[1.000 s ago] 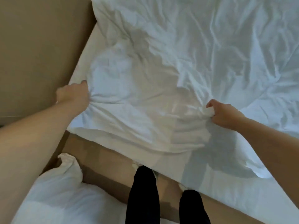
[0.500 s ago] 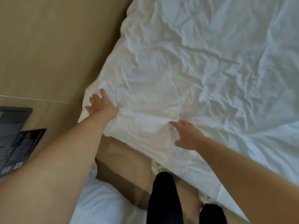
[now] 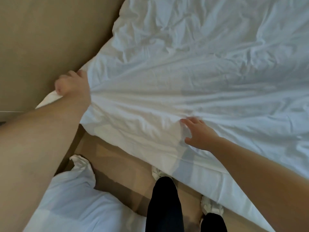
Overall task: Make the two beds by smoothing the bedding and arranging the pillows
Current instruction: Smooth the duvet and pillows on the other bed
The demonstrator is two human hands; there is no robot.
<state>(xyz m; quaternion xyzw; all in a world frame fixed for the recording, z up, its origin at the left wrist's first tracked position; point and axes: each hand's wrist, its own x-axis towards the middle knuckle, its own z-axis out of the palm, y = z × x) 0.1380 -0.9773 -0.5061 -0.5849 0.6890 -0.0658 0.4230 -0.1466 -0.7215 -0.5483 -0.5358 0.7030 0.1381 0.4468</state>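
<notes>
A wrinkled white duvet (image 3: 192,67) covers the bed and fills the upper right of the head view. My left hand (image 3: 71,85) grips the duvet's corner in a fist at the bed's left edge, next to the tan wall, and folds fan out from the grip. My right hand (image 3: 197,133) lies with fingers spread flat on the duvet near the bed's front edge. White bedding of a second bed (image 3: 75,201) shows at the lower left, under my left forearm.
A tan wall or headboard (image 3: 50,39) runs along the bed's left side. A narrow strip of brown floor (image 3: 120,168) separates the two beds. My legs in black trousers and white shoes (image 3: 163,203) stand in that gap, close to the mattress side.
My left hand went from lying flat on the duvet corner to gripping it in a fist. The right hand stays flat. Fabric now pulls taut toward the left corner.
</notes>
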